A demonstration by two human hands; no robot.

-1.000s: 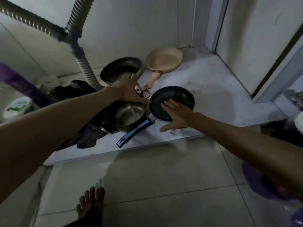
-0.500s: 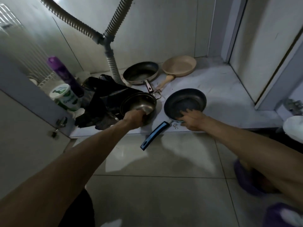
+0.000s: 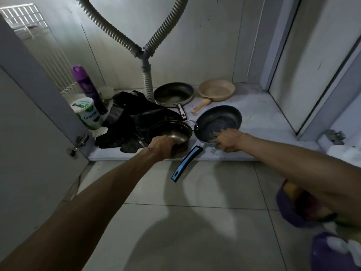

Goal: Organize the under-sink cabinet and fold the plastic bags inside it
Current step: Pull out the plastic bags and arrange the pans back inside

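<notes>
Shifted left hand [image 3: 161, 146] from far pan [image 3: 172, 93] onto steel pot [image 3: 175, 130], gripping near rim; pinching blue-handled pan [image 3: 220, 118] near edge with right hand [image 3: 229, 139]. Got black plastic bags [image 3: 132, 122] heaped just left of left hand, touching pot.

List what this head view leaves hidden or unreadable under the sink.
Head view only.
- Left hand: fingertips hidden inside the steel pot whose rim it grips.
- Right hand: grip or mere touch on the blue-handled pan, unclear.
- Black plastic bags: dark heap, count unreadable.
- White tub: label only partly legible, too small.
- Purple things at right: blurred, cut off by the arm and the edge.
</notes>
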